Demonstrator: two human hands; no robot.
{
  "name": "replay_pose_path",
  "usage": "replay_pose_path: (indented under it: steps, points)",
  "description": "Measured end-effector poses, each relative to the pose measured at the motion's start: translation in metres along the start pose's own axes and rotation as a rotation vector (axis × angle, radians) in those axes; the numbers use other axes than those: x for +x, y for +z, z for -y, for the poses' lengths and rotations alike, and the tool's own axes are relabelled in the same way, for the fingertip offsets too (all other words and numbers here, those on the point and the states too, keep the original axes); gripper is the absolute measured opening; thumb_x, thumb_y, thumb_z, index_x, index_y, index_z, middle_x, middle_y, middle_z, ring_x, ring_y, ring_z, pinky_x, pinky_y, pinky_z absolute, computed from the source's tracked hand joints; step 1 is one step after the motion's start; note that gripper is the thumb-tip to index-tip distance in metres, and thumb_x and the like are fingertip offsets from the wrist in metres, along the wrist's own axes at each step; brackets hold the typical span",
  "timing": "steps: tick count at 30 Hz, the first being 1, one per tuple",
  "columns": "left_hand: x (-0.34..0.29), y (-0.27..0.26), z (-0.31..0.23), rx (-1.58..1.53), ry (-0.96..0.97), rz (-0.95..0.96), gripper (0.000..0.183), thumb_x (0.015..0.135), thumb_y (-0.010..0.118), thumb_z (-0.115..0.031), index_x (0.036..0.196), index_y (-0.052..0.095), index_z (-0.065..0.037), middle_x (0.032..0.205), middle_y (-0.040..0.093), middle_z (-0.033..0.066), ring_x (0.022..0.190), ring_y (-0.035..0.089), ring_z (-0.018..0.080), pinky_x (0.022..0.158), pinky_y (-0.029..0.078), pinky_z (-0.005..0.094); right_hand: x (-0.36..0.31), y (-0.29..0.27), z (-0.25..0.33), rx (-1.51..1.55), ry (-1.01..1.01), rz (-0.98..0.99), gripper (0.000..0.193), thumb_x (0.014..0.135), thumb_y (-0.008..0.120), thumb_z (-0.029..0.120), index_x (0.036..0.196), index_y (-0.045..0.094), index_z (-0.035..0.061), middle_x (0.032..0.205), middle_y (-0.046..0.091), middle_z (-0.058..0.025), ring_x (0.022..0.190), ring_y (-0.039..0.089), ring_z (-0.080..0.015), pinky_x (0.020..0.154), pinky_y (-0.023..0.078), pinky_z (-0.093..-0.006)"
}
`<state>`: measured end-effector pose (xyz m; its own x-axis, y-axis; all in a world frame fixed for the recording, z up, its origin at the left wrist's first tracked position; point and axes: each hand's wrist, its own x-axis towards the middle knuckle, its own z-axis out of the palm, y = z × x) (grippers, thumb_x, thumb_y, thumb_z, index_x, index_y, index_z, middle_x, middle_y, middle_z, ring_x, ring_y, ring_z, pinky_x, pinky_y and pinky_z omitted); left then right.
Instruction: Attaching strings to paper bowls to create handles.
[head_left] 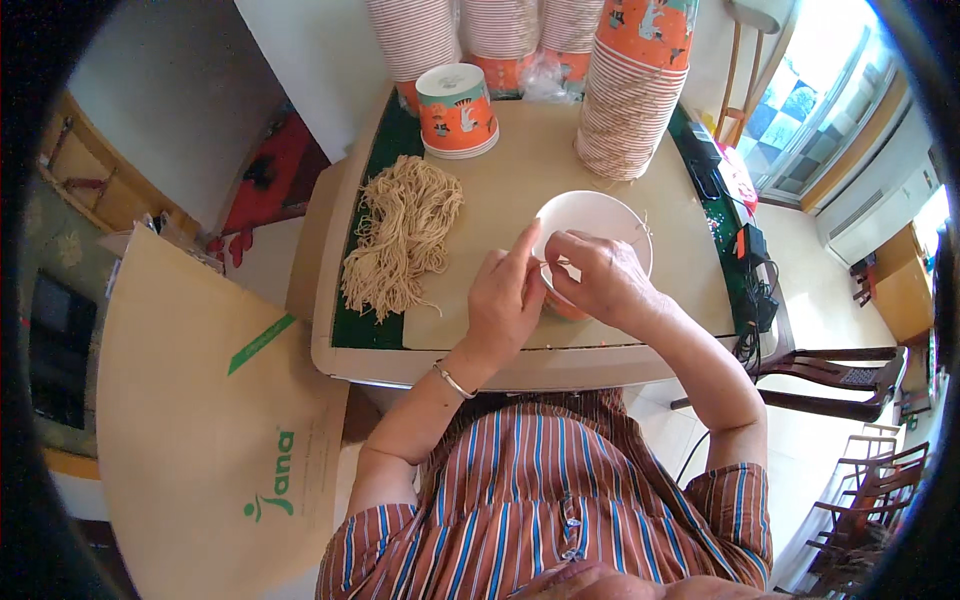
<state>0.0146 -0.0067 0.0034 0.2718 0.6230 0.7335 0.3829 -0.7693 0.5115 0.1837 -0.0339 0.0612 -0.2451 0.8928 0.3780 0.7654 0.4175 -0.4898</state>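
Note:
A paper bucket [597, 212], white inside and orange outside, stands near the table's front edge, its mouth facing up toward me. My left hand [508, 292] grips its near-left rim, index finger extended upward along the edge. Over the mouth, my right hand [598, 274] is closed in a pinch with its fingertips at the same rim. A thin tan string [556, 263] shows between the two hands, mostly hidden by my fingers. Another bit of string sticks out at the bucket's right rim. Left of my hands lies a loose bundle of tan strings [402, 235].
An upside-down orange bucket [457, 112] sits behind the bundle. Tall stacks of nested buckets [628, 120] line the table's back. Black adapters and cords [755, 270] run along the right edge. A large cardboard box [200, 400] stands at left, a wooden chair [830, 380] at right.

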Motion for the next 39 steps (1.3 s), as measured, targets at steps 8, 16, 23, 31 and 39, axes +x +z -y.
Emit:
replay_pose_path:
  steps: [8, 16, 23, 31, 39]
  points:
    - [-0.0017, 0.0038, 0.0061, 0.028, 0.053, -0.015, 0.064, 0.083, 0.069, 0.003, 0.143, 0.049, -0.004, 0.09, 0.068, 0.0098, 0.081, 0.064, 0.0238, 0.074, 0.053, 0.0377, 0.0007, 0.0007, -0.0007, -0.007, 0.041, 0.049, 0.011, 0.086, 0.069, 0.016, 0.093, 0.066, 0.008, 0.079, 0.069, -0.0132, 0.074, 0.068, -0.0356, 0.067, 0.054, -0.0432]
    - [-0.0021, 0.0049, 0.0054, 0.072, 0.144, -0.03, 0.063, 0.081, 0.069, 0.005, 0.141, 0.052, -0.003, 0.086, 0.064, 0.0093, 0.079, 0.061, 0.026, 0.073, 0.052, 0.0382, 0.001, 0.0057, -0.0057, -0.011, -0.008, 0.032, 0.011, 0.085, 0.067, 0.015, 0.094, 0.065, 0.0081, 0.081, 0.069, -0.0133, 0.074, 0.067, -0.036, 0.066, 0.054, -0.0449]
    - [-0.002, 0.0079, 0.0072, 0.182, 0.251, -0.13, 0.068, 0.077, 0.066, 0.004, 0.142, 0.052, -0.004, 0.077, 0.056, 0.0043, 0.075, 0.056, 0.0221, 0.07, 0.049, 0.0365, 0.0012, 0.0069, -0.0009, -0.035, -0.04, 0.028, 0.01, 0.084, 0.064, 0.015, 0.088, 0.058, 0.0069, 0.081, 0.066, -0.0121, 0.074, 0.066, -0.0376, 0.065, 0.053, -0.0478]
    - [-0.0038, 0.0063, 0.0047, 0.231, 0.197, -0.107, 0.065, 0.08, 0.064, 0.0, 0.143, 0.051, -0.004, 0.076, 0.054, 0.0019, 0.077, 0.054, 0.0204, 0.072, 0.047, 0.0354, 0.0012, 0.0057, 0.0014, -0.074, 0.005, 0.072, 0.014, 0.085, 0.063, 0.009, 0.099, 0.065, 0.0065, 0.088, 0.069, -0.0119, 0.078, 0.067, -0.0357, 0.07, 0.055, -0.0438]
    - [-0.0061, 0.0097, 0.0081, 0.183, 0.151, -0.083, 0.065, 0.079, 0.066, 0.004, 0.142, 0.052, -0.005, 0.081, 0.059, 0.0042, 0.079, 0.057, 0.0228, 0.074, 0.049, 0.0369, 0.0007, 0.0001, -0.0033, -0.123, -0.024, 0.1, 0.017, 0.085, 0.063, 0.008, 0.101, 0.063, 0.0062, 0.095, 0.069, -0.0118, 0.083, 0.067, -0.0336, 0.072, 0.055, -0.0436]
